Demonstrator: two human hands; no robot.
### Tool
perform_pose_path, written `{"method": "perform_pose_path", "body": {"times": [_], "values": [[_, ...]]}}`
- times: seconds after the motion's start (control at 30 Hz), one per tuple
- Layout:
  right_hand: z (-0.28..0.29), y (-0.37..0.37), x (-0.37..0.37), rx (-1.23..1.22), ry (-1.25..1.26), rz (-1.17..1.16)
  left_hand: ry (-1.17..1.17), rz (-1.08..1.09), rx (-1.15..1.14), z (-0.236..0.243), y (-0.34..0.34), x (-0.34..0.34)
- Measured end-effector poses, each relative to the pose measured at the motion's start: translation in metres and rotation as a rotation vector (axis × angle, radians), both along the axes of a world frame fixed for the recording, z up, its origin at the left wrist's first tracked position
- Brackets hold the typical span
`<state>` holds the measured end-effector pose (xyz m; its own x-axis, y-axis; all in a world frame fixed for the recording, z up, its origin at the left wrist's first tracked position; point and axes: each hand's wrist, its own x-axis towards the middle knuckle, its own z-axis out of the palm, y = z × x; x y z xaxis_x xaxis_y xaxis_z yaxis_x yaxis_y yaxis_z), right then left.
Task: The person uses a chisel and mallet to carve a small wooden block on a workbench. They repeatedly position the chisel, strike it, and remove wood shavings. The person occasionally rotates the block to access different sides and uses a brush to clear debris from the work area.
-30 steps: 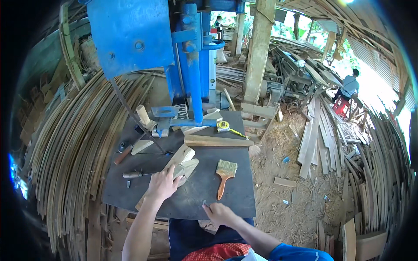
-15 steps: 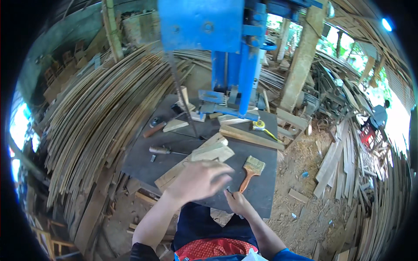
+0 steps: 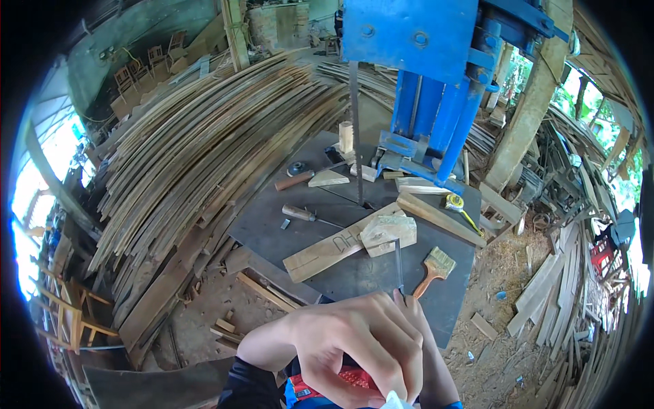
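My left hand (image 3: 357,344) fills the lower middle, fingers curled near a white item (image 3: 396,403) at my body; what they hold, if anything, is hidden. Behind it, my right hand (image 3: 411,307) grips a thin metal tool (image 3: 398,266), pointing up toward a pale angled wood piece (image 3: 378,235). That piece lies across a plank (image 3: 306,262) with dark markings, on the dark worktable (image 3: 262,225). Beside them are a paintbrush (image 3: 433,271) with orange handle and a wooden-handled tool (image 3: 298,211).
A blue machine (image 3: 409,34) with a vertical blade (image 3: 355,136) stands over the table, near a yellow tape measure (image 3: 455,203) and concrete post (image 3: 518,143). Long boards (image 3: 191,157) lie stacked left, scrap planks (image 3: 552,279) right. Wooden chairs (image 3: 126,88) sit at back left.
My left hand has left the wood, moving down toward my body in front of my right hand. The view has swung left, shifting table and machine rightward in the picture.
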<state>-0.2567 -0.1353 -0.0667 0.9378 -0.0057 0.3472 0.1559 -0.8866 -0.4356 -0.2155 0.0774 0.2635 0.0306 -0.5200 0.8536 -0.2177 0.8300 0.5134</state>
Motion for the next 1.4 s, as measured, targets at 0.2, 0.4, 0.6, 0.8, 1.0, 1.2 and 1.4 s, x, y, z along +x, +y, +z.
{"method": "perform_pose_path", "body": {"times": [0.2, 0.4, 0.6, 0.8, 1.0, 1.2, 1.4], "values": [[-0.001, -0.006, -0.003, -0.272, -0.290, 0.048, 0.020, 0.150, -0.136, 0.001, 0.013, 0.005], [-0.008, -0.020, 0.007, -0.361, -0.174, 0.134, -0.104, 0.254, -0.247, 0.013, 0.034, 0.026], [0.020, -0.010, 0.003, -0.262, -0.096, 0.183, -0.002, 0.603, 0.165, 0.002, 0.042, 0.033], [0.039, 0.000, 0.012, 0.265, 0.218, -0.047, -0.560, 1.438, 0.884, -0.096, -0.020, 0.113], [0.107, 0.030, 0.015, 0.327, 0.519, -0.155, -0.885, 1.500, 1.289, -0.155, -0.031, 0.150], [0.104, 0.027, 0.010, 0.411, 0.543, -0.239, -0.536, 1.508, 1.376, -0.167, -0.015, 0.158], [0.074, 0.013, 0.008, 0.386, 0.439, -0.169, -0.508, 1.530, 1.270, -0.174, -0.021, 0.147]]}}
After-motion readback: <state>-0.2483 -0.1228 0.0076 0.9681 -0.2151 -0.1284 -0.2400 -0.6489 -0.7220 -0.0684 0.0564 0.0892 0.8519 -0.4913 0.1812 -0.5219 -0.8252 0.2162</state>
